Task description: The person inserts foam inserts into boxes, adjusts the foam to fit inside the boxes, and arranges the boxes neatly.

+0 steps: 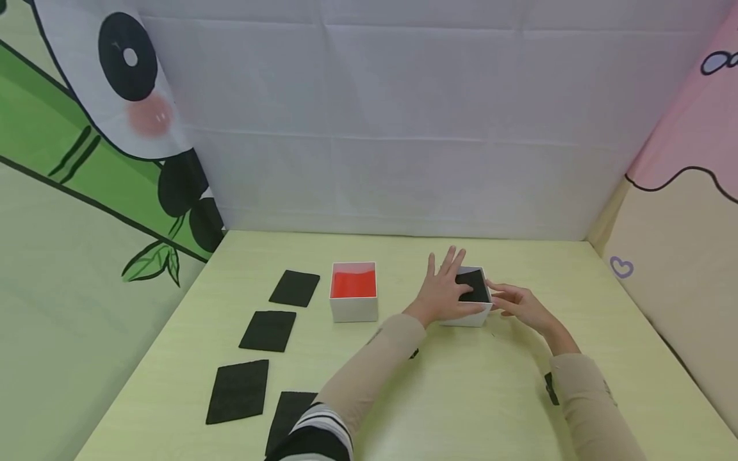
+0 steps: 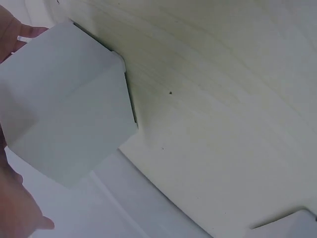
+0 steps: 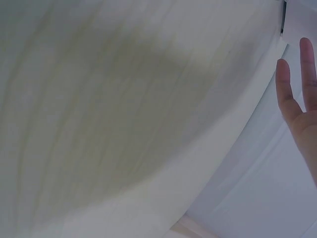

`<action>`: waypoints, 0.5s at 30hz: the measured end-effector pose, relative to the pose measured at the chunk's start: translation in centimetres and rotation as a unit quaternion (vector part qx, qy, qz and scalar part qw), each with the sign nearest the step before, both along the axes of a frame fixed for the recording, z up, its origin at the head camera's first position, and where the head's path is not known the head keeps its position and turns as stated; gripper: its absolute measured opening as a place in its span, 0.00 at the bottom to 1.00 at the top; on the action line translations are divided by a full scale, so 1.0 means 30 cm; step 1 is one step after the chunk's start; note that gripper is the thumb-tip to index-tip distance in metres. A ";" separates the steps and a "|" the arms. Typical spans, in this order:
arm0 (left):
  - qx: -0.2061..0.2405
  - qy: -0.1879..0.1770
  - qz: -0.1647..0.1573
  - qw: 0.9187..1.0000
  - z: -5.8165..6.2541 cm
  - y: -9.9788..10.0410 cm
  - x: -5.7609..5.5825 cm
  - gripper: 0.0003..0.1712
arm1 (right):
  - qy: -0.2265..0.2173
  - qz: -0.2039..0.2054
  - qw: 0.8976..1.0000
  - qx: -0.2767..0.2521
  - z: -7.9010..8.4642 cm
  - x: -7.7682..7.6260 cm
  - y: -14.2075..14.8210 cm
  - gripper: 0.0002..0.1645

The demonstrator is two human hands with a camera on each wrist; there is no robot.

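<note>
Beige-sleeved left hand (image 1: 442,296): spread wide over the left part of the right-hand white box, fingers straight; one reaches over the contents, contact with them unclear.
Right hand (image 1: 521,306): fingers nearly straight, tips at the box's right wall; no grip visible.
Right-hand white box (image 1: 464,317): upright on the surface (image 1: 461,397), between both hands.
Black piece (image 1: 476,289): inside that box; count of layers can't be told.
Left-hand white box (image 1: 354,311): upright, apart from the hands, red sheet (image 1: 353,285) inside.
Black squares outside: rear (image 1: 294,288), middle (image 1: 268,331), front (image 1: 237,392), plus a part-hidden one (image 1: 287,416) by the left sleeve.
Done, as it lies: red in one box, black in the other.
Left, my read: part-way; positioning in the right-hand box looks unfinished, and four black squares remain out.
</note>
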State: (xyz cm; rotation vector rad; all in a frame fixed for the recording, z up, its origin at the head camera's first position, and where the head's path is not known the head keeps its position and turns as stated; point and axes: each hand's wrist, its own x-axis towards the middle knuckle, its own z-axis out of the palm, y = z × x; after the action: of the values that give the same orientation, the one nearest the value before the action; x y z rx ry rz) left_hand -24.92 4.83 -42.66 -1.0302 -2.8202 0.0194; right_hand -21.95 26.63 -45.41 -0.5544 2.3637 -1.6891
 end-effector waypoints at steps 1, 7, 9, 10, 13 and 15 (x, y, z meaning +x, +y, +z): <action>-0.006 0.001 -0.006 1.000 0.004 0.005 0.001 0.35 | 0.000 0.001 1.000 -0.001 0.002 0.000 -0.001 0.26; -0.032 0.003 -0.007 0.999 0.015 0.024 0.006 0.35 | 0.005 0.004 1.000 -0.003 0.009 0.001 -0.002 0.26; -0.042 0.002 -0.004 0.999 0.014 0.027 0.009 0.35 | 0.005 0.000 1.000 -0.002 0.009 0.003 -0.003 0.26; -0.045 0.000 -0.002 0.999 0.013 0.029 0.010 0.35 | 0.004 -0.001 1.000 -0.001 0.010 0.003 -0.003 0.26; -0.053 -0.013 0.007 0.998 0.010 0.032 0.018 0.35 | -0.001 0.001 1.000 -0.003 0.013 0.007 -0.005 0.26; -0.055 -0.022 0.013 0.998 0.007 0.034 0.023 0.35 | -0.001 0.003 1.000 -0.007 0.016 0.009 -0.007 0.26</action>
State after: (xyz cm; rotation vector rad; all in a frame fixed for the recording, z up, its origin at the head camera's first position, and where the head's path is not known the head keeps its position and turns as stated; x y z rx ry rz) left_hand -24.24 5.85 -42.44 -1.0278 -2.9021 0.1577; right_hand -21.67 26.43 -44.94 -0.5611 2.3478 -1.7041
